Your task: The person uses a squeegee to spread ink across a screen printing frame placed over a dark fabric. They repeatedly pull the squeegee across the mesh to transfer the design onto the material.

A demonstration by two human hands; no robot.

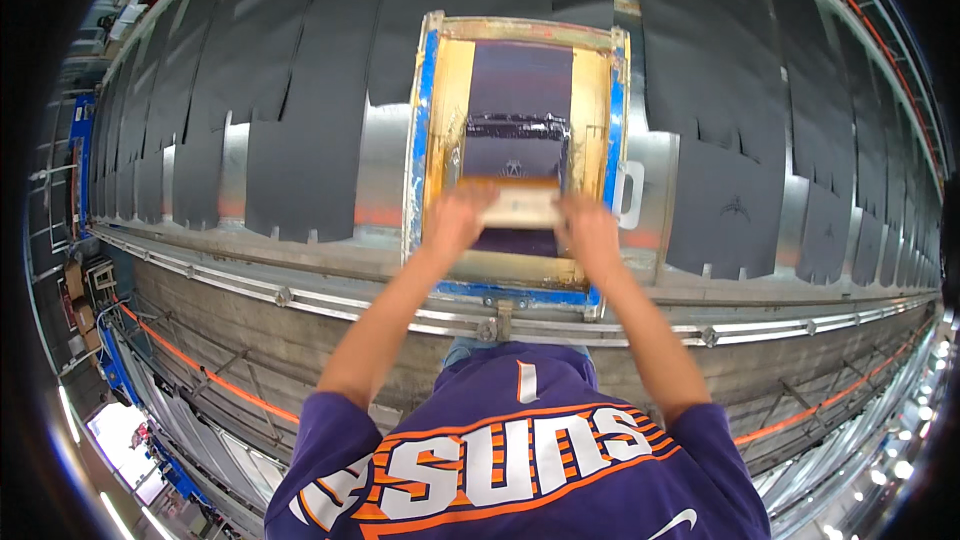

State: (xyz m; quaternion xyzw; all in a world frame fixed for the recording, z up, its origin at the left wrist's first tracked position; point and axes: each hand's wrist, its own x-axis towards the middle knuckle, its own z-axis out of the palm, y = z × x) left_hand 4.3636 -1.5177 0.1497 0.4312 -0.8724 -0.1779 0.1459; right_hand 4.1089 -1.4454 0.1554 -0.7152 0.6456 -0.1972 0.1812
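Head view: left hand (460,220) and right hand (590,226) are clamping the squeegee (523,207), equally near; its long axis is lying crosswise between. Dark ink (516,127) is lying beyond the grip.

Fingers (481,194) gripping squeegee (522,208), framed screen (540,33) beneath
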